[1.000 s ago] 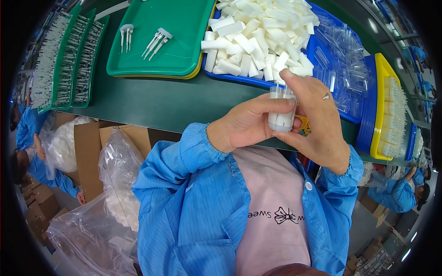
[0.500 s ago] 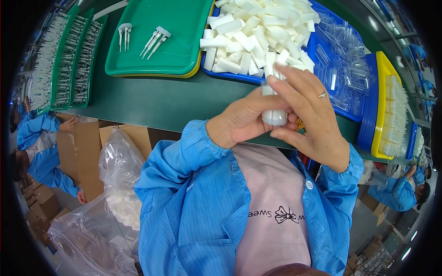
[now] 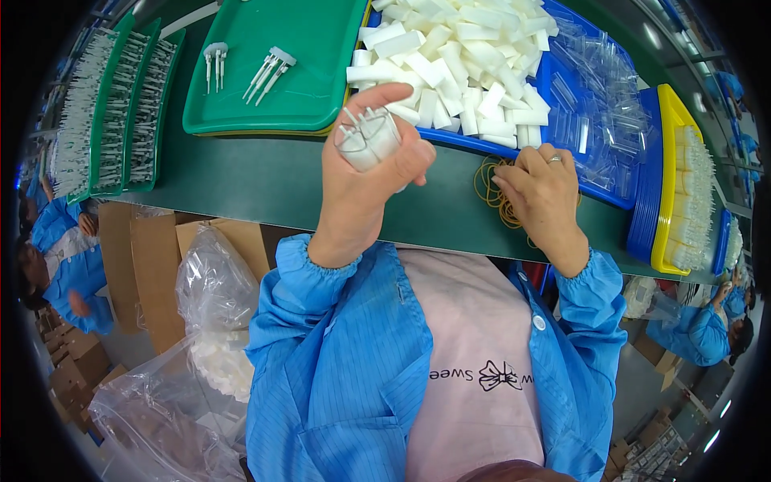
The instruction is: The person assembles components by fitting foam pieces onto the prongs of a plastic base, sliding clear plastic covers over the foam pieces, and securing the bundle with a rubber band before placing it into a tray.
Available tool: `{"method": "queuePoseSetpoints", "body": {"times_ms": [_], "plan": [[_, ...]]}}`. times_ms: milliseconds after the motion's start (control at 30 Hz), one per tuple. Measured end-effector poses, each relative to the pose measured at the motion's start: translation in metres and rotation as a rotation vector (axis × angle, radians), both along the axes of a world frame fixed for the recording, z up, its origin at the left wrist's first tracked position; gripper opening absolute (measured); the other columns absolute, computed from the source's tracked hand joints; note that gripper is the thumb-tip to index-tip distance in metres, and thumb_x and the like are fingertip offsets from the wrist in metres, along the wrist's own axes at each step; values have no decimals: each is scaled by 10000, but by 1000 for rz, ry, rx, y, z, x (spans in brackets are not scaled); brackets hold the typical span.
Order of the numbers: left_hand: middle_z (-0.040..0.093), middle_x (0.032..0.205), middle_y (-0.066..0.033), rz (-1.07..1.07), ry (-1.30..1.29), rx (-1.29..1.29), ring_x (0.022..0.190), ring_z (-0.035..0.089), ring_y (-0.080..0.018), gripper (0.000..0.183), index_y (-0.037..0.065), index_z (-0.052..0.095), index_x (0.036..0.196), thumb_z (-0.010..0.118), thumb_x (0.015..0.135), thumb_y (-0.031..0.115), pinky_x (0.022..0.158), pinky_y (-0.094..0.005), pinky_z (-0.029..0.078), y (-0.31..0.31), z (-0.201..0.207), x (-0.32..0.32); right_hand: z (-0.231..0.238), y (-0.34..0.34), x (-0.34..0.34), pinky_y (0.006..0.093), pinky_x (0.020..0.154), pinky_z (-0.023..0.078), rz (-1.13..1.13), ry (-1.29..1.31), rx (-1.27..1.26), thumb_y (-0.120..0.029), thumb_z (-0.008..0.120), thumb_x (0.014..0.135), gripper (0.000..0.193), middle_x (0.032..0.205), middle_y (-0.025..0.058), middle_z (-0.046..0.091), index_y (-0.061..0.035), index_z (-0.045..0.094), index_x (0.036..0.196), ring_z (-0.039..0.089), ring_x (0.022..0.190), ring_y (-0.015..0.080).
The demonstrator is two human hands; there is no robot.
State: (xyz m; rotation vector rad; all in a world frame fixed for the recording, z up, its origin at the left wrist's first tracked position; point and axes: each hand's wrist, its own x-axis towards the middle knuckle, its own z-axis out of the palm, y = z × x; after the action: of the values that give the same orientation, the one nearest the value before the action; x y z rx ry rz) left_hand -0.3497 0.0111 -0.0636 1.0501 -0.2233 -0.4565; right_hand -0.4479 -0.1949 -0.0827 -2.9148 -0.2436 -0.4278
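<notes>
The left hand (image 3: 361, 173) is clamped around a bundle (image 3: 371, 145) of clear tubes with white filling, open ends upward, raised over the table (image 3: 257, 181). The right hand (image 3: 542, 197), fingers bent and drawn together, touches a loose pile of yellow bands (image 3: 487, 191); whether it grips one cannot be told. Beyond lie white blocks (image 3: 474, 60), heaped in a blue tray (image 3: 462, 143), with loose clear tubes (image 3: 614, 112) to their right. Farther left, a green tray (image 3: 321, 80) bears two pin clusters (image 3: 277, 68); far right stands a yellow tray (image 3: 668, 116).
</notes>
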Motion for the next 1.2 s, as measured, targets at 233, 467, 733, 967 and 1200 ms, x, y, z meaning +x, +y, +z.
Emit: {"method": "queuePoseSetpoints", "body": {"times_ms": [233,467,733,967,1200], "plan": [[565,767,-7,-82,129,-5,662,549,-88,491,14,502,1180,740,751,41,558,-217,454,-4,-10,-11,-8,-4,3,362,805,384,177,80,-72,-78,594,701,89,802,48,480,-108,608,784,511,804,213],[552,763,-32,-238,141,107,650,540,-117,462,24,501,1168,715,761,60,571,-261,460,-5,-21,-21,-11,-2,3,365,813,384,122,44,73,-74,598,699,138,816,42,494,-111,594,832,520,800,215],[559,770,-23,-273,203,114,649,543,-107,451,30,513,1161,724,763,59,567,-247,457,-9,-26,-27,-14,-13,5,375,820,391,322,106,44,-53,626,716,131,795,34,501,-109,595,831,519,798,217],[562,780,-3,-355,90,183,657,533,-66,537,33,498,1215,759,746,61,569,-204,438,-10,-35,-34,4,5,6,366,768,384,103,-2,266,-32,630,746,122,831,33,561,-90,576,839,523,798,225],[573,794,13,-517,267,105,664,535,-51,525,58,504,1211,766,758,109,558,-209,439,-22,-35,-42,20,26,-2,355,698,376,3,-124,542,12,640,757,236,759,35,559,-79,607,972,522,729,234]]}}
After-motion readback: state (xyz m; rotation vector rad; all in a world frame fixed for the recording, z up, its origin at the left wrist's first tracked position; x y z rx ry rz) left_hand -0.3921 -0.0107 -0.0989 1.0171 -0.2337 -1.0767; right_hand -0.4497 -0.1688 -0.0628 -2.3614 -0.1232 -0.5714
